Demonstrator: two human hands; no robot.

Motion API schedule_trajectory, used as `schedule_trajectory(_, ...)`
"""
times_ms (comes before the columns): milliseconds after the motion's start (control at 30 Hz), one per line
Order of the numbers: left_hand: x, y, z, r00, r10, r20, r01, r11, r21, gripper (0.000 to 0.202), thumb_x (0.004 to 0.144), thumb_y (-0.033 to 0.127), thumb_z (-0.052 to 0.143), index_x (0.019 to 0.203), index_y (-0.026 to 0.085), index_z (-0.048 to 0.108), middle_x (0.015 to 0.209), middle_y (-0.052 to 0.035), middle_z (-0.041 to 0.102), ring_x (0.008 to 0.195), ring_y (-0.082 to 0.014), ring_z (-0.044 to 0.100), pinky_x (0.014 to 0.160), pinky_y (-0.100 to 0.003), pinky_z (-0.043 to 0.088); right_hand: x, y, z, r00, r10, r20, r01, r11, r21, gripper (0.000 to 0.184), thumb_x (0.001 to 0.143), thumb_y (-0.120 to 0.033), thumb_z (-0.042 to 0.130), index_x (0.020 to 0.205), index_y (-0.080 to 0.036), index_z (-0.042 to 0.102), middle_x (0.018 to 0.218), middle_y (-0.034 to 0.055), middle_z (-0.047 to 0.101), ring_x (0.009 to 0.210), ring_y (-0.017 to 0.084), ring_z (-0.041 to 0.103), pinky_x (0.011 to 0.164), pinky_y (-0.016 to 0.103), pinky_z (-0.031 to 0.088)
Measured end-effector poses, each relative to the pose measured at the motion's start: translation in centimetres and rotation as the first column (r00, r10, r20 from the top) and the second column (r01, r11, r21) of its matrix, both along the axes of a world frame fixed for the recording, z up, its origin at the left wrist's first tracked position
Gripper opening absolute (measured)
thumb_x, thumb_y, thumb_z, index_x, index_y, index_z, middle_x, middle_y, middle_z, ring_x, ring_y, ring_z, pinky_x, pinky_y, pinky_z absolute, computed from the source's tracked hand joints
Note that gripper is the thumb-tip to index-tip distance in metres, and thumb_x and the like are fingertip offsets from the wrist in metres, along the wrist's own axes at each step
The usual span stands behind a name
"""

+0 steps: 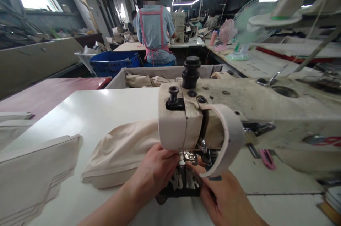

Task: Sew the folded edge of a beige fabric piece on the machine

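At nine o'clock on the white surface [106,112] lies a folded cream cloth [119,151], soft, light and floppy. Left hand [153,169] presses it flat with bent fingers by the sewing machine [239,112]. Right hand [226,197] at five o'clock pinches the edge near the needle. Hold it flat, near the seam.

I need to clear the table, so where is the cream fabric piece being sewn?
In the head view the cream fabric piece lies on the white table, left of the sewing machine head, its right end under the left hand.
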State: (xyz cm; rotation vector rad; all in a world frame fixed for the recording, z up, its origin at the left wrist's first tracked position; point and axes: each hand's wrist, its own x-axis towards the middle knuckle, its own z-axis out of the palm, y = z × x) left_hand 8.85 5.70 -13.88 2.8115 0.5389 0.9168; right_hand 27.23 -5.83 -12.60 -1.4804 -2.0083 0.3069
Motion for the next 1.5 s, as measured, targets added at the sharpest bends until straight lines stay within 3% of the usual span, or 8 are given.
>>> schedule_trajectory(200,-0.1,-0.2,-0.1,1.0,0.008,0.028,-0.005,0.995,-0.097,0.02,0.089,0.014,0.047,0.083,0.02,0.064,0.081,-0.0035,0.07,0.084,-0.0187,0.066,0.08,-0.028,0.054,-0.6,0.2,0.0,0.998,0.0,0.057,-0.003,0.999,0.051,0.066,0.071,0.0,0.044,0.133,-0.021,0.053,0.101,0.008,0.059,0.097,0.028,0.052,0.085,0.044,0.049)
schedule_trajectory(400,0.0,-0.4,-0.2,0.977,0.154,0.145,-0.123,0.972,-0.202,0.013,0.079,0.01,0.058,0.077,0.02,0.066,0.074,-0.0022,0.069,0.067,-0.0175,0.065,0.062,-0.027,0.052,-0.7,0.1,0.1,0.996,-0.03,0.085,0.023,0.997,0.078,0.061,0.073,-0.001,0.043,0.13,-0.02,0.057,0.102,0.0092,0.06,0.101,0.03,0.053,0.086,0.044,0.048)
schedule_trajectory(533,0.3,-0.3,-0.1,0.966,0.192,0.174,-0.136,0.947,-0.29,0.017,0.072,0.004,0.061,0.07,0.02,0.067,0.07,-0.0007,0.068,0.062,-0.0154,0.064,0.056,-0.024,0.05,-0.3,-0.1,0.0,0.996,-0.057,0.071,0.053,0.997,0.053,0.059,0.077,-0.002,0.042,0.131,-0.019,0.056,0.108,0.0111,0.059,0.102,0.028,0.055,0.083,0.042,0.051)
schedule_trajectory(733,0.4,-0.2,-0.3,0.953,0.213,0.217,-0.123,0.923,-0.364,0.019,0.069,0.002,0.064,0.067,0.02,0.069,0.071,-0.0004,0.069,0.068,-0.0165,0.066,0.062,-0.025,0.051,-0.3,0.1,0.0,0.991,-0.015,0.129,0.004,0.997,0.08,0.055,0.083,-0.004,0.04,0.134,-0.02,0.053,0.1,0.0096,0.061,0.1,0.029,0.055,0.079,0.043,0.05)
schedule_trajectory(1033,0.4,-0.3,1.0,0.949,0.201,0.243,-0.093,0.915,-0.393,0.014,0.073,0.007,0.062,0.067,0.018,0.067,0.07,-0.002,0.069,0.071,-0.0174,0.067,0.063,-0.025,0.053,-0.3,0.2,-0.2,0.985,-0.013,0.171,0.0,0.997,0.075,0.054,0.083,-0.004,0.039,0.133,-0.019,0.054,0.116,0.0138,0.06,0.106,0.031,0.054,0.082,0.045,0.051)
schedule_trajectory(1333,0.5,-0.3,0.9,0.962,0.142,0.233,-0.047,0.927,-0.373,0.016,0.075,0.007,0.057,0.065,0.017,0.063,0.067,-0.0015,0.067,0.06,-0.0133,0.06,0.058,-0.023,0.049,-0.4,0.3,-0.1,0.984,-0.017,0.176,0.003,0.997,0.08,0.052,0.086,-0.006,0.039,0.133,-0.021,0.053,0.106,0.0103,0.062,0.098,0.029,0.056,0.078,0.043,0.052)
schedule_trajectory(1500,0.6,-0.5,1.1,0.963,0.128,0.239,-0.03,0.927,-0.374,0.02,0.077,0.008,0.053,0.061,0.017,0.06,0.067,-0.0021,0.066,0.065,-0.0147,0.061,0.06,-0.024,0.05,-0.5,0.4,-0.3,0.972,-0.005,0.233,-0.022,0.994,0.111,0.053,0.085,-0.005,0.039,0.136,-0.016,0.05,0.103,0.0113,0.063,0.094,0.029,0.056,0.079,0.045,0.052)
